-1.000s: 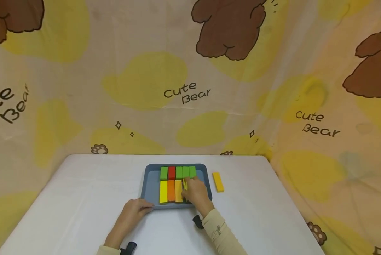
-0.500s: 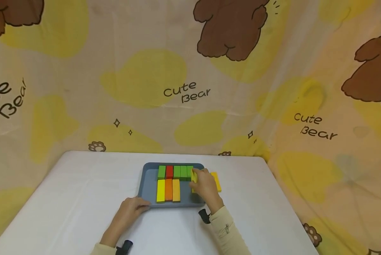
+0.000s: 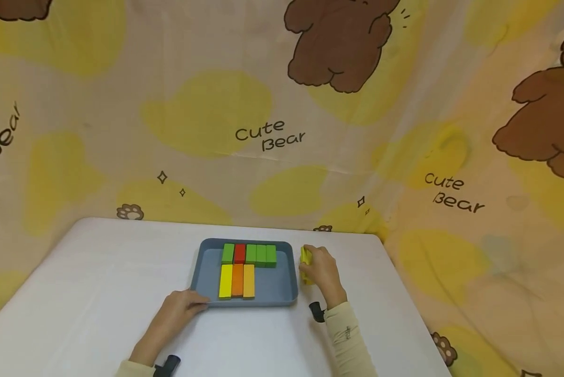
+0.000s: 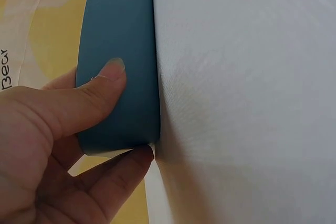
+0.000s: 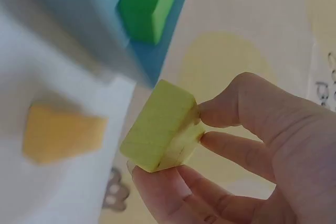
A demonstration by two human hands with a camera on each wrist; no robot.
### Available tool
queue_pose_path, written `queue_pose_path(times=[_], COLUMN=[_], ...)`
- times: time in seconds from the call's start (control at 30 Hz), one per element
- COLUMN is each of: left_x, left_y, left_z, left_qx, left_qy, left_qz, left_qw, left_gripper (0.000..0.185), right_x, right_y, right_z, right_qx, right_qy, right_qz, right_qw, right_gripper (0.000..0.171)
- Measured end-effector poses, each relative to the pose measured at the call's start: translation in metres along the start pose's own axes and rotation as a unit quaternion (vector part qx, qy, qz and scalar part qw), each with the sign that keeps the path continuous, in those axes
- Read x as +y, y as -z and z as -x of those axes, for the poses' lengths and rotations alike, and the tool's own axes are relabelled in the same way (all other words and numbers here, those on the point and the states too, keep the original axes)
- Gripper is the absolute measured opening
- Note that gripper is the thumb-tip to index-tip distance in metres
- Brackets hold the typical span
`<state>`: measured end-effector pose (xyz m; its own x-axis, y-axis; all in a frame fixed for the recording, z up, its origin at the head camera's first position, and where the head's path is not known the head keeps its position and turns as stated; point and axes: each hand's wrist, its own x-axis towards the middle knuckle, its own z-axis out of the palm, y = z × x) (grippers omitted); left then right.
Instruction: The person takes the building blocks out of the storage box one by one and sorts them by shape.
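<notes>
A blue tray (image 3: 272, 293) sits on the white table. In it lie a back row of green blocks (image 3: 260, 255) with one red block (image 3: 239, 253), and a front row of a yellow, an orange and an amber block (image 3: 236, 280). My left hand (image 3: 180, 309) pinches the tray's near left rim (image 4: 121, 51) between thumb and fingers. Just right of the tray, my right hand (image 3: 321, 272) pinches a yellow-green block (image 5: 163, 127) above the table. Below it lies an orange-yellow block (image 5: 60, 132), which my hand hides in the head view.
The white table (image 3: 98, 293) ends at a cloth backdrop printed with brown bears and "Cute Bear" that hangs close behind and to the right. Black wrist straps show at both forearms.
My right hand lifted the yellow-green block out of the tray's front row and carried it right, over the tray's edge to the spot above the loose orange-yellow block. The left hand stayed on the rim.
</notes>
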<state>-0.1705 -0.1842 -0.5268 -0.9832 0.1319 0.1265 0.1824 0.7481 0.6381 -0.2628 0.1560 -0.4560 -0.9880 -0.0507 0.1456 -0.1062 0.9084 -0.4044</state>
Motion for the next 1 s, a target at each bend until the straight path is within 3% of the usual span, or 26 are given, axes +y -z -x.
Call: queue_pose_path(times=[0.37,0.57,0.8,1.0], left_x=[-0.002,0.003,0.007,0.008], left_y=[-0.001,-0.002,-0.003,-0.002], left_z=[0.001,-0.002,-0.006,-0.001], left_qx=[0.0,0.006,0.007,0.002], left_qy=[0.014,-0.001,0.005,0.012], left_qz=[-0.007,-0.011,-0.014,-0.012], left_qw=[0.9999,0.9999,0.9999,0.9999], left_gripper=[0.015,0.015,0.015,0.014], right_x=[0.04,0.054,0.065,0.068], right_y=[-0.004,-0.006,-0.009,-0.019], right_z=[-0.007,-0.012,-0.022,-0.025], right_qx=[-0.048,-0.072,-0.089,-0.099], right_qy=[-0.021,-0.042,-0.035,-0.032], right_qz=[0.023,0.034,0.044,0.044], right_qw=[0.998,0.996,0.994,0.994], right_gripper=[0.051,0.052,0.052,0.055])
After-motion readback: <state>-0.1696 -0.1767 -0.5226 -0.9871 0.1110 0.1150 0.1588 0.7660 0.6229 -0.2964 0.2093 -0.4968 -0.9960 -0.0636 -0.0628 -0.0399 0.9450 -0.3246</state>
